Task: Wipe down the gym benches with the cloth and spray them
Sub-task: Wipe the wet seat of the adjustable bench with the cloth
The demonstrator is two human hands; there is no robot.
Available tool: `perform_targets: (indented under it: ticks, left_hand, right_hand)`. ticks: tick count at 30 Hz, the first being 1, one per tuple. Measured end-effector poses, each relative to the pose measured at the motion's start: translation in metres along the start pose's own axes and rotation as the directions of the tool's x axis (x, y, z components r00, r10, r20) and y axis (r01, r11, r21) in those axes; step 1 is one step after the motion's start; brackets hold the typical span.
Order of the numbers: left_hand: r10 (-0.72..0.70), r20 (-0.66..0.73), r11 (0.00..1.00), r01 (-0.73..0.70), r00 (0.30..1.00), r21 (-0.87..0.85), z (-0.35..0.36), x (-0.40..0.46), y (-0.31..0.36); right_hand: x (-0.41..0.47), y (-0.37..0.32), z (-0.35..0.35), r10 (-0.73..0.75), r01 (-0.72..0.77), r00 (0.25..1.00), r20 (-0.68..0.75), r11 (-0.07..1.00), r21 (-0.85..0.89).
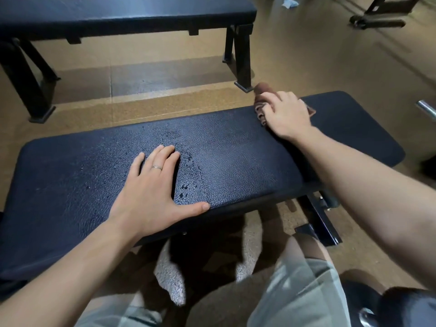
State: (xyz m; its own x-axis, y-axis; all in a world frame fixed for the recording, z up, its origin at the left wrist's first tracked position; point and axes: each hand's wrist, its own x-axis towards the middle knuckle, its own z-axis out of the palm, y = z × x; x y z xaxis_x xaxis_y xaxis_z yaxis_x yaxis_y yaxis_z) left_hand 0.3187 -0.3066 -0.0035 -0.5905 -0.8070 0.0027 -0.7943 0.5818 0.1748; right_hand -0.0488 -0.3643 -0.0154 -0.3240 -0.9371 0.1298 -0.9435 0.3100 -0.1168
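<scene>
A black padded gym bench (236, 152) stretches across the middle of the view, its textured top dotted with wet droplets near the centre. My left hand (151, 190) lies flat on the pad, fingers spread, a ring on one finger, holding nothing. My right hand (285, 114) presses a brown cloth (260, 93) onto the far edge of the bench toward its right end. The cloth is bunched, and most of it is hidden under my fingers. No spray bottle is in view.
A second black bench (122, 15) stands parallel at the top, its legs (243, 57) on the brown floor between the two. Dark equipment (377, 20) sits at the top right and a chrome bar end (425, 109) at the right edge. A crumpled pale scrap (290, 2) lies on the floor.
</scene>
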Motion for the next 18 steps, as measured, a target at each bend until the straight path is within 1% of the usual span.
perform_targets:
  ticks: [1,3,4,6,8,10,11,13,14,15,17,18]
  left_hand:
    - [-0.001,-0.001,1.0,0.001,1.0,0.0,0.0,0.0,0.0]
    - [-0.004,-0.002,1.0,0.004,1.0,0.008,0.0,0.0,0.0]
    - [-0.005,0.003,1.0,0.005,1.0,0.015,0.0,0.0,0.001]
    - [-0.006,0.008,1.0,0.006,1.0,0.017,-0.001,0.0,0.001]
    - [-0.009,0.012,1.0,0.009,1.0,0.007,-0.002,0.001,0.002]
    - [-0.011,0.013,1.0,0.011,1.0,0.005,-0.002,0.001,0.002]
    - [-0.013,0.012,1.0,0.013,1.0,0.007,-0.003,0.001,0.002]
    - [-0.011,0.012,1.0,0.011,1.0,0.008,-0.003,0.0,0.002]
    - [-0.01,0.013,1.0,0.01,1.0,0.007,-0.003,0.0,0.002]
    - [-0.01,0.014,1.0,0.01,1.0,0.006,-0.003,-0.001,0.001]
    - [-0.012,0.009,1.0,0.012,1.0,0.002,-0.003,-0.001,0.001]
    - [-0.012,0.006,1.0,0.012,1.0,0.0,-0.003,-0.001,0.001]
  right_hand:
    - [0.0,0.001,0.001,0.051,-0.051,0.999,0.006,0.999,-0.006]
    - [-0.005,-0.029,0.006,0.135,-0.135,0.991,-0.003,0.991,-0.004]
    - [-0.011,-0.053,0.008,0.128,-0.128,0.992,0.004,0.992,-0.002]
    - [-0.028,-0.107,0.012,0.003,-0.003,1.0,0.01,1.0,0.011]
    - [-0.05,-0.152,0.013,-0.111,0.109,0.993,0.026,0.992,0.067]
    - [-0.067,-0.168,0.013,-0.195,0.186,0.979,0.064,0.974,0.131]
    - [-0.074,-0.161,0.011,-0.252,0.242,0.966,0.063,0.961,0.135]
    - [-0.079,-0.123,0.007,-0.361,0.357,0.932,0.025,0.929,0.093]
    - [-0.076,-0.096,0.004,-0.367,0.366,0.93,0.002,0.928,0.063]
    - [-0.071,-0.064,0.002,-0.327,0.327,0.945,-0.024,0.945,0.025]
    - [-0.063,-0.008,-0.006,-0.13,0.129,0.991,-0.034,0.991,-0.018]
    - [-0.063,0.005,-0.009,-0.032,0.031,0.999,-0.029,0.999,-0.016]
